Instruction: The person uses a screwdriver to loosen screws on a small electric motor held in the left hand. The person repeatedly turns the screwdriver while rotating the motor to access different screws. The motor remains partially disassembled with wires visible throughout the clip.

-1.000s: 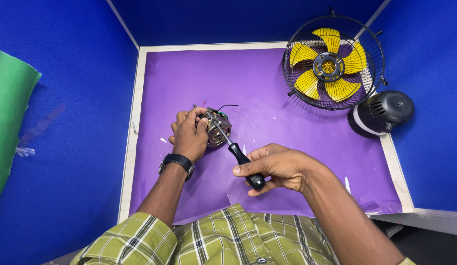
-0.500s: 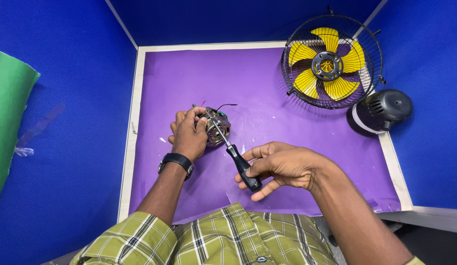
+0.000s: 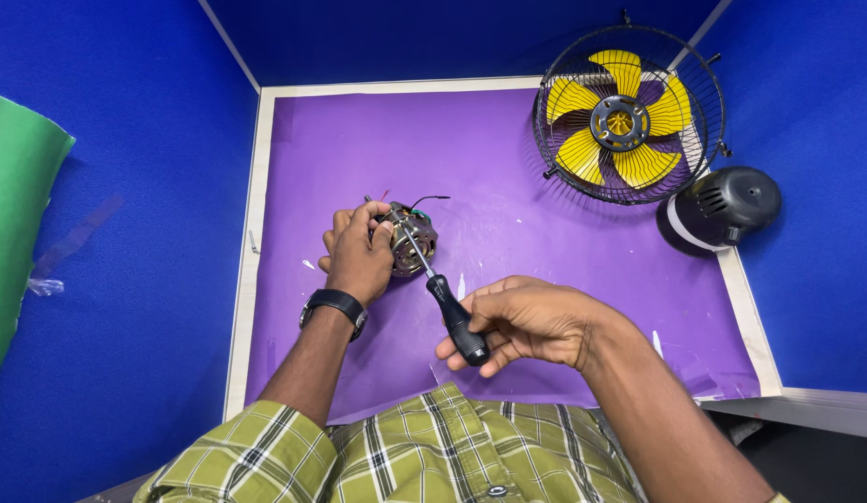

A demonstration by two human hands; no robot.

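A purple mat (image 3: pixel 545 251) is covering the tabletop, boxed in by blue partition walls (image 3: pixel 126 186), and at its far right corner a wire fan guard with yellow blades (image 3: pixel 627 116) is lying flat, already separated from the dark rounded rear housing (image 3: pixel 727 207) sitting just beside it. Near the mat's left middle, the left hand (image 3: pixel 357 256) is closing around a small fan motor (image 3: pixel 413 244) (thin wires are sticking out of its top), pinning it to the mat. The right hand (image 3: pixel 531 321) is gripping the black handle of a screwdriver (image 3: pixel 443 303), whose tip is meeting the motor, so the motor itself seems to be still undergoing work. Nothing is blocking either hand.
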